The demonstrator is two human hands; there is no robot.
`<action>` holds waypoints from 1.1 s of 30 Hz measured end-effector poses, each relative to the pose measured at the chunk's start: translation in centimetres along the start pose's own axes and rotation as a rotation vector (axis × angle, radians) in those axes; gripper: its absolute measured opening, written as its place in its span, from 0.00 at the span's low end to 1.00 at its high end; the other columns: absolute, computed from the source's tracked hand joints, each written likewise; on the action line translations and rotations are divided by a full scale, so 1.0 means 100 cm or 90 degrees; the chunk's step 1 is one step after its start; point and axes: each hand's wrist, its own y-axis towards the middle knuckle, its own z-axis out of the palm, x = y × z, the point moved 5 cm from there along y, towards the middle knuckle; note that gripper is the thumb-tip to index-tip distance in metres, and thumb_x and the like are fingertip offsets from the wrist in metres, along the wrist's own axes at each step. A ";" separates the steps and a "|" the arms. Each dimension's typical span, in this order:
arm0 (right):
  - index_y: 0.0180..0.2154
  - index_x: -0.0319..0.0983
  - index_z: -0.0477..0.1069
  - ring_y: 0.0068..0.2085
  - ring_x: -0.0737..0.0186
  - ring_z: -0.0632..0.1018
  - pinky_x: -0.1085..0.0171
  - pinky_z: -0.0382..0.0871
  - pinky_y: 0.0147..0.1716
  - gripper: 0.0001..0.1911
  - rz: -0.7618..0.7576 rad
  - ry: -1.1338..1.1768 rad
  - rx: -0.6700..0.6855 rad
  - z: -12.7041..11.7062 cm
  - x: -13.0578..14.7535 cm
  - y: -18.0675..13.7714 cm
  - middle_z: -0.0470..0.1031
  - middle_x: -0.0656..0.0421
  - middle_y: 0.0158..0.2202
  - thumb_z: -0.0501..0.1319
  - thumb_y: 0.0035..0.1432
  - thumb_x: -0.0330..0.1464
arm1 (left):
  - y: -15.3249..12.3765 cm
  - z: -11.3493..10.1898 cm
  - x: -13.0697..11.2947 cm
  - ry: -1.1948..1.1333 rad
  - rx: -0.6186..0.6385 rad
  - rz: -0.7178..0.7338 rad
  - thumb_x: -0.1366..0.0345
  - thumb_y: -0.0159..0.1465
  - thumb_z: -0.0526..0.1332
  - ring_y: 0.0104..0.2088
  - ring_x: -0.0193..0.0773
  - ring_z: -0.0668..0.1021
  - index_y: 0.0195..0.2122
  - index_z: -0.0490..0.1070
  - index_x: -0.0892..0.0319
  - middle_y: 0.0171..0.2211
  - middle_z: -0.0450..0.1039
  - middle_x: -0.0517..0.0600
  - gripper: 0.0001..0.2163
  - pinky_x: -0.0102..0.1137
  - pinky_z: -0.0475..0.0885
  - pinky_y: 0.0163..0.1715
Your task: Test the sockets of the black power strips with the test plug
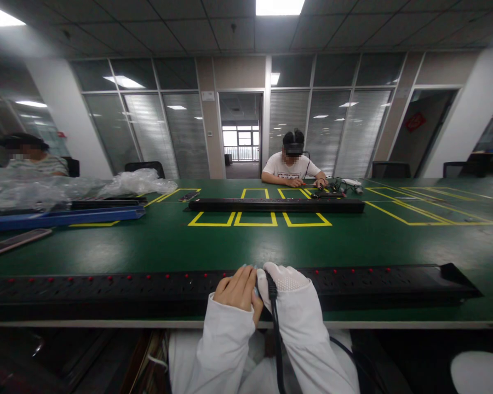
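A long black power strip (156,287) with a row of red buttons or lights lies along the near edge of the table. My bare left hand (239,289) is closed over the strip near its middle, fingers together on the top and thumb on the near side. Right beside it, my right hand (290,278) in a white glove is closed around the ribbed end of a black cable (276,323), against the strip. The cable hangs down over the table edge towards my lap. Whatever sits at the cable's tip is hidden under the glove.
Across the green table (213,246) lies a second black power strip (279,205) over yellow tape outlines. At left are clear plastic wrap (137,181), a blue channel (66,219) and a phone (16,242). A person (291,164) works opposite; another person (36,158) sits far left.
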 end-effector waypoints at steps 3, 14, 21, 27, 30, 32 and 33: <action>0.43 0.36 0.68 0.38 0.69 0.73 0.63 0.68 0.40 0.20 0.001 0.001 0.002 0.000 0.000 0.000 0.72 0.57 0.39 0.52 0.60 0.44 | 0.001 -0.001 -0.001 0.002 0.009 0.005 0.72 0.55 0.51 0.46 0.41 0.75 0.50 0.67 0.63 0.47 0.74 0.54 0.20 0.36 0.62 0.40; 0.45 0.37 0.67 0.38 0.69 0.72 0.63 0.68 0.40 0.19 -0.001 0.017 0.040 -0.003 0.000 0.000 0.71 0.57 0.41 0.51 0.60 0.43 | 0.002 -0.002 -0.001 0.001 0.010 0.001 0.71 0.55 0.51 0.46 0.41 0.75 0.49 0.67 0.62 0.47 0.74 0.54 0.20 0.36 0.62 0.40; 0.45 0.37 0.67 0.39 0.69 0.72 0.62 0.68 0.40 0.19 -0.002 0.026 0.053 -0.003 0.000 0.001 0.71 0.56 0.41 0.52 0.60 0.43 | 0.001 -0.001 -0.001 0.002 0.029 0.001 0.71 0.54 0.51 0.47 0.41 0.75 0.50 0.67 0.63 0.47 0.74 0.54 0.21 0.36 0.62 0.40; 0.45 0.37 0.67 0.39 0.69 0.72 0.62 0.68 0.40 0.19 -0.007 0.032 0.054 -0.003 0.000 0.001 0.70 0.56 0.41 0.52 0.60 0.43 | 0.002 -0.001 -0.001 0.002 0.018 -0.003 0.71 0.54 0.51 0.46 0.41 0.75 0.50 0.67 0.62 0.46 0.74 0.54 0.21 0.36 0.62 0.39; 0.45 0.37 0.67 0.39 0.69 0.72 0.63 0.68 0.40 0.19 -0.005 0.032 0.052 -0.004 0.001 0.001 0.71 0.56 0.41 0.52 0.60 0.43 | 0.002 -0.001 -0.001 0.001 0.021 -0.006 0.72 0.54 0.51 0.46 0.42 0.75 0.50 0.67 0.61 0.46 0.74 0.54 0.21 0.36 0.62 0.39; 0.45 0.37 0.67 0.39 0.69 0.72 0.62 0.68 0.41 0.19 -0.005 0.032 0.053 -0.004 0.001 0.001 0.71 0.57 0.41 0.52 0.60 0.43 | 0.002 -0.001 -0.001 0.002 0.023 -0.003 0.71 0.54 0.51 0.46 0.42 0.75 0.50 0.67 0.62 0.47 0.74 0.54 0.21 0.36 0.62 0.39; 0.45 0.37 0.67 0.39 0.69 0.72 0.62 0.68 0.41 0.19 -0.004 0.032 0.054 -0.004 0.001 0.001 0.71 0.56 0.41 0.51 0.60 0.43 | 0.002 -0.001 -0.001 0.001 0.022 -0.001 0.71 0.54 0.51 0.46 0.42 0.75 0.50 0.67 0.62 0.47 0.74 0.54 0.21 0.36 0.62 0.40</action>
